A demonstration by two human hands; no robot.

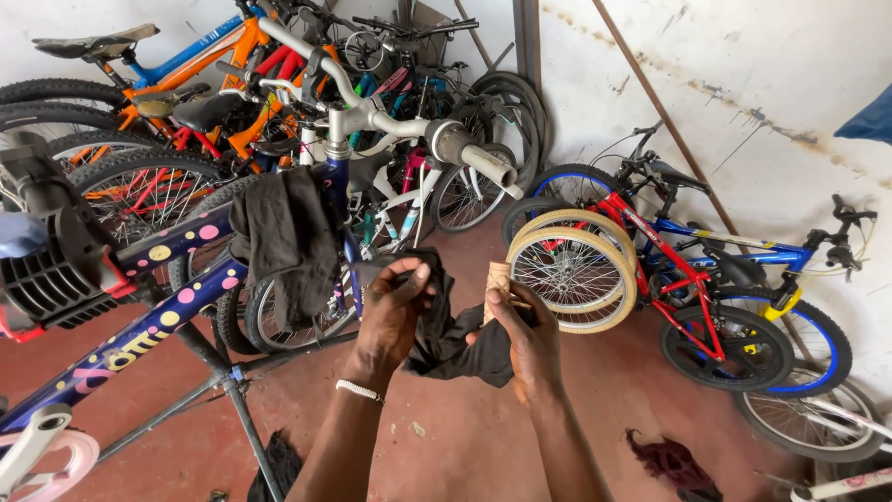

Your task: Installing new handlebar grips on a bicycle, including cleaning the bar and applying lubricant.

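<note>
My left hand grips one end of a black rag that hangs between both hands. My right hand holds the rag's other side together with a small tan ribbed handlebar grip standing upright above the fingers. Just above and behind my hands a blue child's bicycle frame with coloured dots sits clamped in a repair stand. Its silver handlebar reaches to the right, its bare end pointing toward the grip. Another black cloth is draped over the frame.
Many bicycles lean packed against the white wall at back left. A red and a blue small bike stand at right, with cream-tyred wheels. A dark red rag lies on the red floor. The stand's legs spread below left.
</note>
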